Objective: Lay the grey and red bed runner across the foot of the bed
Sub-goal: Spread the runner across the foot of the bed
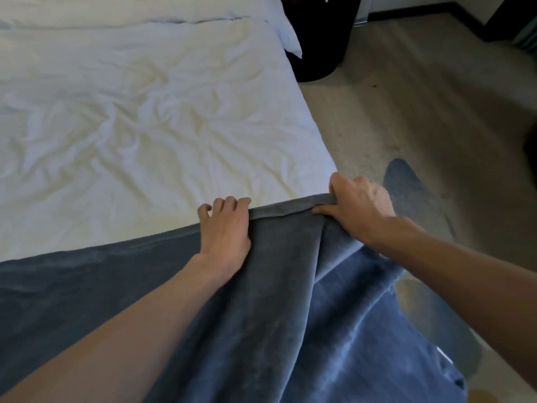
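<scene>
The grey bed runner [87, 283] lies across the near end of the bed [139, 117], which has a wrinkled white cover. Its far hem runs from the left edge up to the bed's right corner. My left hand [225, 228] grips that hem with curled fingers. My right hand [359, 206] grips the same hem at the bed's corner, thumb on top of the fabric. Between and below my hands the runner folds and drapes toward me. No red part of the runner shows.
A white pillow [286, 30] lies at the head of the bed, its corner hanging over the right side. A dark nightstand [316, 39] stands beside it. Beige carpet [421, 91] stretches to the right. My blue trouser legs [377, 330] are below.
</scene>
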Demonstrator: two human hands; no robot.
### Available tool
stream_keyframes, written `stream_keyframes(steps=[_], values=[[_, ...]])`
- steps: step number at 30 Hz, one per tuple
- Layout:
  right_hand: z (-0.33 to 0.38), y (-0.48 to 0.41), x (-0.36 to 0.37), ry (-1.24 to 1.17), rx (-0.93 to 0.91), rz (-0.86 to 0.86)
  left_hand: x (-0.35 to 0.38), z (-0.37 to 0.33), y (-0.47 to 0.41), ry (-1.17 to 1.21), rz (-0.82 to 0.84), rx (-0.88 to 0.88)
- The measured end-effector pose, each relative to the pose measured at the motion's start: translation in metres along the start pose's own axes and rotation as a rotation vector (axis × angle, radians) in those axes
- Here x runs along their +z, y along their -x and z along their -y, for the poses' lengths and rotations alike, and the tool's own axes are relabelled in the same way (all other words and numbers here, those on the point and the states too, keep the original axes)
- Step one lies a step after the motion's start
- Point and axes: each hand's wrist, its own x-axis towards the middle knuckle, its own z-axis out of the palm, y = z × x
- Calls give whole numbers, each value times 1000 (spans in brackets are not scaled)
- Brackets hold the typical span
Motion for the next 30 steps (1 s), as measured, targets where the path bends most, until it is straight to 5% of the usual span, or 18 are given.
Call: stream_keyframes(steps=[5,11,17,30], values=[[-11,-12,24,26,-75,-25,22,-8,15,-35,-4,-32],[-5,-11,52,75,23,109,48,-7,22,-53,185,48],[15,19,42,-176,-18,-122,32,-8,30,41,154,65],[29,132,39,-249,-262,-141,21,-59,125,163,94,76]])
